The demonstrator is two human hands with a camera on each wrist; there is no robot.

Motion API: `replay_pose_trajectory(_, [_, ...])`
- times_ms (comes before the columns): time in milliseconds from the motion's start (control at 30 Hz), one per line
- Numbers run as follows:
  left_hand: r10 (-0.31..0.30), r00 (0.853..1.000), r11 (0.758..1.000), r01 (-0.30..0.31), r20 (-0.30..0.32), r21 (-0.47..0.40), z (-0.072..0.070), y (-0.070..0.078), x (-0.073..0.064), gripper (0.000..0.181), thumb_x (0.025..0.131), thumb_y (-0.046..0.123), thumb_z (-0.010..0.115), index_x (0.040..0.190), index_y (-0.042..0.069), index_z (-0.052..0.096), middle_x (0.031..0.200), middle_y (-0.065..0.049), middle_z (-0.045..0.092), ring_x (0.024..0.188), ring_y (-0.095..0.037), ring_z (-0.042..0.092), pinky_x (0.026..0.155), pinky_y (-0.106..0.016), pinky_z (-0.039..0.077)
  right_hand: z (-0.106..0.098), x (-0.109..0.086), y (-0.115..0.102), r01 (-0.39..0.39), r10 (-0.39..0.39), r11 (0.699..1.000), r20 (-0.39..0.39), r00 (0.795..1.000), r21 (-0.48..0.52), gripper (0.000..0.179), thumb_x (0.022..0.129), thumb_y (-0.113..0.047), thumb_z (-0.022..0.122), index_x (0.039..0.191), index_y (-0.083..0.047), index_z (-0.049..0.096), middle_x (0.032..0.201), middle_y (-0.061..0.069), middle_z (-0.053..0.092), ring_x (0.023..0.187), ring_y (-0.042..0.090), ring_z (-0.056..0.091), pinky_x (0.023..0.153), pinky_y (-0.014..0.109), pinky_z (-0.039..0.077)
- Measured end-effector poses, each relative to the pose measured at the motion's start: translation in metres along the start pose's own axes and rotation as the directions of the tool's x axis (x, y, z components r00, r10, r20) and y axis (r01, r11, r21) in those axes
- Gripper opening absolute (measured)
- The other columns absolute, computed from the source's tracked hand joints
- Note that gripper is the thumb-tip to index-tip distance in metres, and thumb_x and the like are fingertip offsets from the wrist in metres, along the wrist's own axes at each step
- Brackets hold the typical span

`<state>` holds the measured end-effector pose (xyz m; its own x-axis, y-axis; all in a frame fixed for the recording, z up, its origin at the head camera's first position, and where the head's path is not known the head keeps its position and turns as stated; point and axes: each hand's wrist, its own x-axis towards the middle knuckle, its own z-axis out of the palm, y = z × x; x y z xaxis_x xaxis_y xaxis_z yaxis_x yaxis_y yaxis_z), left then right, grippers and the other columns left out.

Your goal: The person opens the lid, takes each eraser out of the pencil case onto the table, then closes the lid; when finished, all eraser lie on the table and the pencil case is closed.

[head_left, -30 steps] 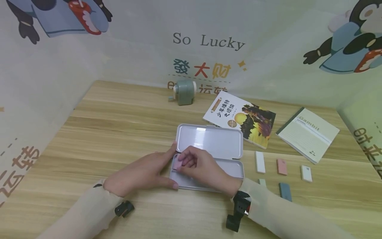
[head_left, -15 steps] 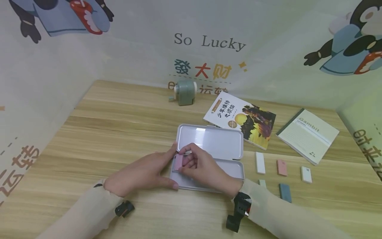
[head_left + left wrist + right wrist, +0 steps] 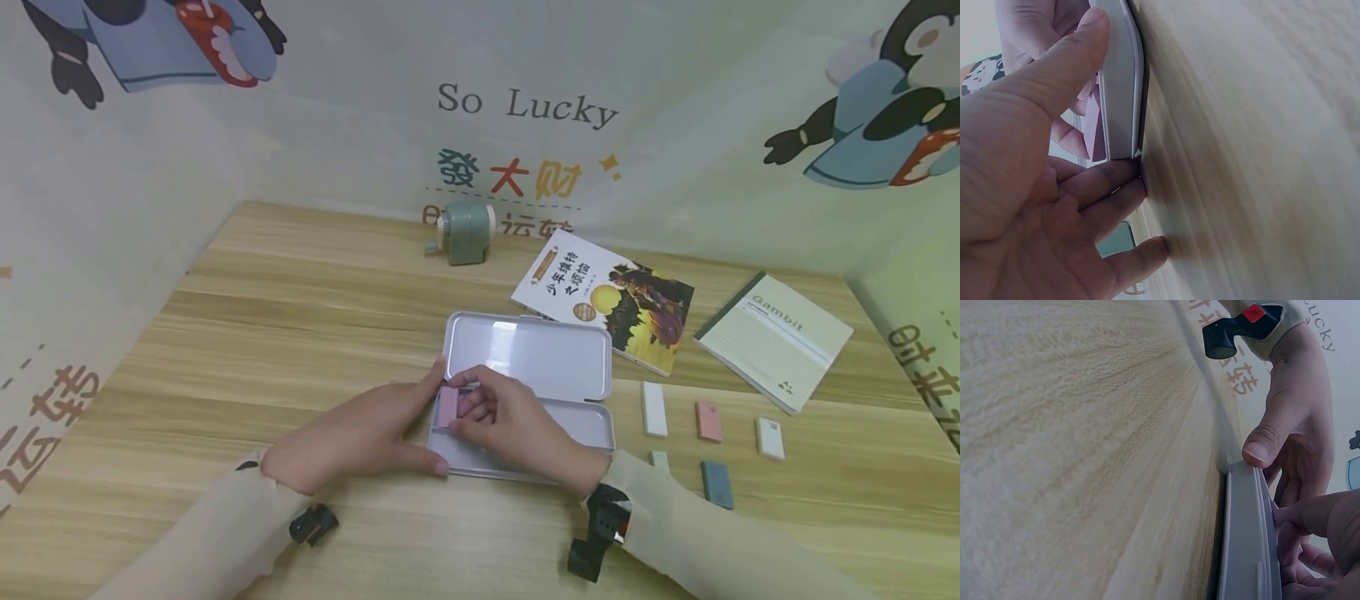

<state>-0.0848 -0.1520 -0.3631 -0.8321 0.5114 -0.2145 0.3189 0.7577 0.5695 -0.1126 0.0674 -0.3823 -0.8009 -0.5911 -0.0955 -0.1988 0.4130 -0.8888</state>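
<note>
An open, pale lilac pencil case [image 3: 527, 354] lies on the table with its lid folded back. My left hand [image 3: 360, 429] holds its left end, thumb [image 3: 1094, 37] at the near corner and fingers against the end and far side. In the head view, my right hand [image 3: 510, 421] reaches across the case. It pinches a pink eraser [image 3: 447, 407] over the small left compartment. From the left wrist, the eraser [image 3: 1094, 125] stands tilted, partly above the rim. The right wrist view shows the left thumb [image 3: 1260, 447] on the case edge [image 3: 1244, 531].
Right of the case lie several erasers: white [image 3: 654, 409], pink [image 3: 708, 421], another white [image 3: 768, 437], blue [image 3: 717, 483] and a pale green one [image 3: 659, 460] partly behind the sleeve. Behind are a storybook [image 3: 600, 300], a notebook [image 3: 776, 342] and a green pencil sharpener [image 3: 467, 233].
The pink eraser has turned and shifted slightly in my right fingers, so more of its face shows over the left compartment. My left hand has stayed in place.
</note>
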Motion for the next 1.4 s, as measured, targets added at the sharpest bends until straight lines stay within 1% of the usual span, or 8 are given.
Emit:
replay_pose_trajectory(167, [-0.004,1.000,1.000,0.004,0.005,-0.005,0.001,0.000,0.000,0.120,0.086,0.051,0.083,0.167,0.000,0.011,0.159,-0.027,0.048,0.146,-0.042,0.050,0.123,-0.057,0.040,0.000,0.000,0.001,0.024,-0.024,1.000,-0.007,1.000,-0.012,0.040,0.093,-0.004,0.074,0.132,-0.002,0.063,0.101,0.013,0.073,0.082,0.005,0.066,0.074,0.013,0.057])
replay_pose_trajectory(367, [-0.007,1.000,1.000,0.007,0.006,-0.008,0.002,-0.002,0.001,0.120,0.086,0.049,0.084,0.167,-0.001,0.010,0.160,-0.026,0.046,0.147,-0.040,0.050,0.123,-0.055,0.041,-0.004,-0.004,0.004,0.039,-0.039,0.999,-0.018,0.999,0.002,0.041,0.093,-0.003,0.074,0.133,-0.001,0.063,0.101,0.014,0.073,0.087,0.008,0.070,0.079,0.017,0.061])
replay_pose_trajectory(667, [-0.023,1.000,1.000,0.023,-0.011,-0.002,0.001,-0.001,-0.001,0.121,0.084,0.048,0.085,0.167,0.000,0.011,0.156,-0.027,0.052,0.143,-0.039,0.055,0.122,-0.054,0.043,-0.021,-0.024,0.013,0.056,-0.056,0.998,-0.060,0.997,-0.008,0.043,0.093,-0.004,0.075,0.134,-0.002,0.064,0.103,0.013,0.074,0.092,0.012,0.071,0.082,0.019,0.062])
replay_pose_trajectory(833, [-0.023,1.000,1.000,0.023,-0.007,-0.015,0.001,0.000,-0.001,0.121,0.084,0.047,0.085,0.168,0.002,0.009,0.157,-0.026,0.051,0.144,-0.038,0.054,0.123,-0.054,0.042,-0.035,-0.045,0.017,0.045,-0.048,0.999,-0.098,0.994,-0.029,0.043,0.092,-0.004,0.076,0.133,-0.001,0.065,0.103,0.012,0.074,0.093,0.011,0.070,0.083,0.020,0.063])
replay_pose_trajectory(1033, [-0.017,1.000,1.000,0.017,-0.004,-0.007,0.001,0.000,0.000,0.122,0.085,0.047,0.085,0.167,0.001,0.008,0.157,-0.027,0.051,0.144,-0.038,0.053,0.123,-0.053,0.042,-0.057,-0.077,0.021,0.054,-0.060,0.998,-0.147,0.987,-0.045,0.044,0.093,-0.003,0.076,0.135,0.002,0.064,0.104,0.012,0.074,0.094,0.005,0.069,0.083,0.022,0.063])
replay_pose_trajectory(1133, [-0.024,1.000,1.000,0.024,-0.004,-0.004,0.000,0.000,0.000,0.123,0.084,0.048,0.085,0.167,0.001,0.008,0.158,-0.027,0.049,0.145,-0.038,0.052,0.123,-0.054,0.041,-0.069,-0.091,0.025,0.080,-0.091,0.995,-0.183,0.979,-0.068,0.046,0.092,-0.001,0.076,0.136,0.002,0.064,0.104,0.012,0.074,0.093,0.002,0.068,0.082,0.021,0.063])
replay_pose_trajectory(1267, [-0.029,1.000,1.000,0.029,-0.002,-0.003,0.000,0.000,0.000,0.123,0.084,0.051,0.084,0.167,0.001,0.008,0.160,-0.027,0.046,0.147,-0.040,0.050,0.124,-0.054,0.040,-0.083,-0.110,0.036,0.122,-0.146,0.986,-0.236,0.961,-0.113,0.048,0.091,0.006,0.074,0.137,0.004,0.063,0.104,0.014,0.074,0.093,-0.002,0.067,0.081,0.018,0.062])
replay_pose_trajectory(1400, [-0.025,1.000,1.000,0.025,0.000,-0.005,0.000,0.001,0.000,0.123,0.084,0.051,0.084,0.167,0.001,0.009,0.160,-0.027,0.047,0.147,-0.040,0.050,0.124,-0.054,0.040,-0.098,-0.130,0.051,0.113,-0.161,0.978,-0.287,0.944,-0.178,0.050,0.089,0.011,0.073,0.137,0.003,0.063,0.103,0.011,0.074,0.093,-0.003,0.067,0.081,0.014,0.060])
